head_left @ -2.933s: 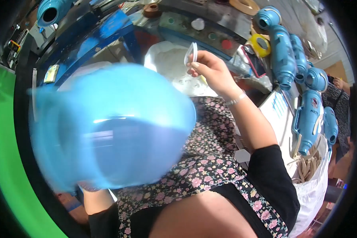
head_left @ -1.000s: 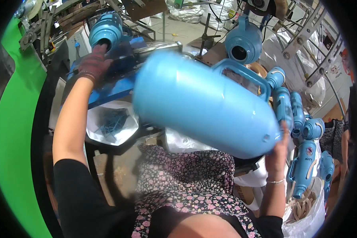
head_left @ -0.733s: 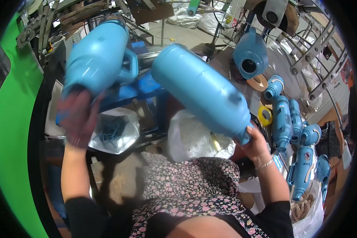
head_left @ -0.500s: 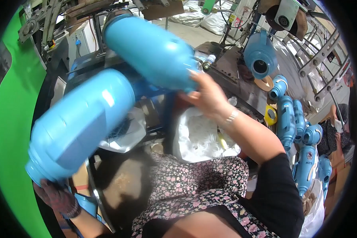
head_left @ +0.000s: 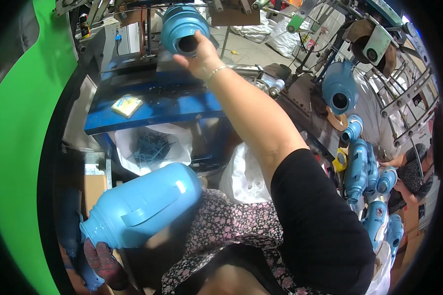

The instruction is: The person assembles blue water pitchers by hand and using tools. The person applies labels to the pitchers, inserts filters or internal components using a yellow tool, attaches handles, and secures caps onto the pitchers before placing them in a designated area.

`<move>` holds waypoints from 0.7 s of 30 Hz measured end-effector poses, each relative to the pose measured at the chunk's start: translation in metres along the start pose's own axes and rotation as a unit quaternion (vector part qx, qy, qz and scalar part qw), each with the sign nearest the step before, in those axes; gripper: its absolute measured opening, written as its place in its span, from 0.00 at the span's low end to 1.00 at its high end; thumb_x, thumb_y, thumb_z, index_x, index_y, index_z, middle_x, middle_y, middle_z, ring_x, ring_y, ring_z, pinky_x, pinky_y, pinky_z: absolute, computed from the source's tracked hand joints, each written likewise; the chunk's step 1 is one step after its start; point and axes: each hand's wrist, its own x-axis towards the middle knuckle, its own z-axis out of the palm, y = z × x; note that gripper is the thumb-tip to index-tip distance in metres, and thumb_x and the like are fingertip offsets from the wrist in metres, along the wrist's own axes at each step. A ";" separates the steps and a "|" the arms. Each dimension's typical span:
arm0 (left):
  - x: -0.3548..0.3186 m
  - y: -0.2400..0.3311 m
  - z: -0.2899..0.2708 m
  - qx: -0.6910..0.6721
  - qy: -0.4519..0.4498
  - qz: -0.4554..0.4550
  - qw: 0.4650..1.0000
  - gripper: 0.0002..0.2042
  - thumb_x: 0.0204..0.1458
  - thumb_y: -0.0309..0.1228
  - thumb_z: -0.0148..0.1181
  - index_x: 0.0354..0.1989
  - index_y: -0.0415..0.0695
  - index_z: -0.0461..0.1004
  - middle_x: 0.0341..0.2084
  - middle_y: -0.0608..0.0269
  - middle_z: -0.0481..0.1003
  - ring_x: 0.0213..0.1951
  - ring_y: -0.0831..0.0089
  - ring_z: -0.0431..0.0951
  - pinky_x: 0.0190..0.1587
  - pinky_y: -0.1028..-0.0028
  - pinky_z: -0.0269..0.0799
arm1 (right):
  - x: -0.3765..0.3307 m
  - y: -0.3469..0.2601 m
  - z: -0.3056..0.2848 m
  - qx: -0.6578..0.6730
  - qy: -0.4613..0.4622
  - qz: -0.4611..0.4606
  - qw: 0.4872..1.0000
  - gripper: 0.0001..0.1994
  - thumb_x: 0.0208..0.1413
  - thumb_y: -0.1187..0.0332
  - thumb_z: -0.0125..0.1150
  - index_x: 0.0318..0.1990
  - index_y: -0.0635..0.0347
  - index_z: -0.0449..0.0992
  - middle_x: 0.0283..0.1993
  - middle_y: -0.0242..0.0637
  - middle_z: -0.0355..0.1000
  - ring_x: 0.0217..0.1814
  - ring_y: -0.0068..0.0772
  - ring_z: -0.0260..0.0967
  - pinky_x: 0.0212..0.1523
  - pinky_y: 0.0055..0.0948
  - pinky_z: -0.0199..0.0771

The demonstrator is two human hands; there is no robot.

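In my gloved left hand [head_left: 105, 263], at the lower left, is the neck of a light-blue plastic flask body [head_left: 145, 204]. The body tilts up to the right across my lap, its side handle facing me. At arm's length my bare right hand [head_left: 199, 56] is at the mouth of a second blue flask body [head_left: 184, 24]. Its fingers are apart, one by the rim and another stretched out to the left. That flask's dark round opening faces me, and its far end is hidden among machine parts.
A blue metal table [head_left: 157, 110] bears a yellowish block [head_left: 127, 106]. Below it, a white bag [head_left: 179, 147] holds blue plastic scraps beside another white bag [head_left: 236, 172]. A blue flask hangs at a machine [head_left: 339, 88]; several more [head_left: 356, 169] stand rightward, near another person [head_left: 413, 172].
My right hand and its flask have moved away and to the left, the flask's mouth turning toward me. My left hand has brought its flask lower and nearer my lap.
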 end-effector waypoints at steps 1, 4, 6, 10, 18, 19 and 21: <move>0.001 -0.005 0.000 0.011 -0.014 0.028 0.999 0.16 0.61 0.32 0.49 0.52 0.33 0.67 0.50 0.47 0.68 0.44 0.59 0.73 0.42 0.66 0.72 | -0.003 -0.003 -0.005 0.008 -0.012 0.013 1.000 0.29 0.61 0.46 0.48 0.62 0.54 0.58 0.63 0.43 0.59 0.57 0.48 0.63 0.44 0.45 0.77; 0.014 0.011 0.009 0.020 0.004 0.100 0.995 0.13 0.59 0.27 0.51 0.51 0.34 0.68 0.49 0.48 0.69 0.46 0.57 0.72 0.47 0.64 0.70 | -0.019 -0.020 -0.024 -0.198 0.109 -0.006 0.974 0.34 0.58 0.43 0.51 0.64 0.55 0.58 0.65 0.53 0.55 0.62 0.51 0.60 0.56 0.49 0.65; 0.038 0.044 0.011 0.019 0.041 0.149 0.988 0.13 0.58 0.25 0.52 0.50 0.35 0.69 0.49 0.49 0.69 0.47 0.56 0.71 0.49 0.62 0.68 | -0.031 -0.021 -0.040 -0.359 0.007 -0.170 0.918 0.36 0.54 0.46 0.58 0.64 0.61 0.59 0.65 0.56 0.56 0.63 0.47 0.61 0.59 0.42 0.65; 0.110 0.147 0.009 -0.051 -0.120 0.256 0.958 0.12 0.49 0.23 0.57 0.43 0.37 0.71 0.41 0.51 0.72 0.43 0.54 0.71 0.48 0.60 0.65 | -0.201 0.005 -0.016 -0.434 -0.371 -0.416 0.708 0.51 0.36 0.51 0.75 0.65 0.65 0.54 0.66 0.52 0.55 0.68 0.52 0.54 0.68 0.40 0.53; 0.132 0.315 0.106 -0.409 -0.169 0.464 0.767 0.13 0.49 0.23 0.54 0.45 0.43 0.74 0.40 0.53 0.73 0.39 0.62 0.74 0.45 0.61 0.70 | -0.356 -0.097 -0.170 -0.372 0.058 -0.475 0.796 0.41 0.36 0.66 0.67 0.63 0.56 0.57 0.57 0.44 0.62 0.55 0.41 0.65 0.55 0.41 0.69; 0.129 0.323 0.110 -0.442 -0.143 0.441 0.768 0.13 0.53 0.23 0.51 0.47 0.41 0.72 0.42 0.51 0.72 0.40 0.63 0.73 0.46 0.63 0.70 | -0.388 -0.109 -0.199 -0.227 0.147 -0.421 0.866 0.38 0.42 0.68 0.60 0.65 0.55 0.54 0.54 0.45 0.65 0.50 0.40 0.69 0.51 0.43 0.73; 0.136 0.326 0.120 -0.415 -0.161 0.407 0.798 0.12 0.59 0.24 0.47 0.50 0.36 0.70 0.46 0.52 0.71 0.39 0.68 0.73 0.47 0.68 0.69 | -0.461 -0.125 -0.272 -0.051 0.232 -0.428 0.872 0.34 0.52 0.66 0.49 0.68 0.53 0.48 0.52 0.48 0.68 0.44 0.41 0.74 0.48 0.44 0.78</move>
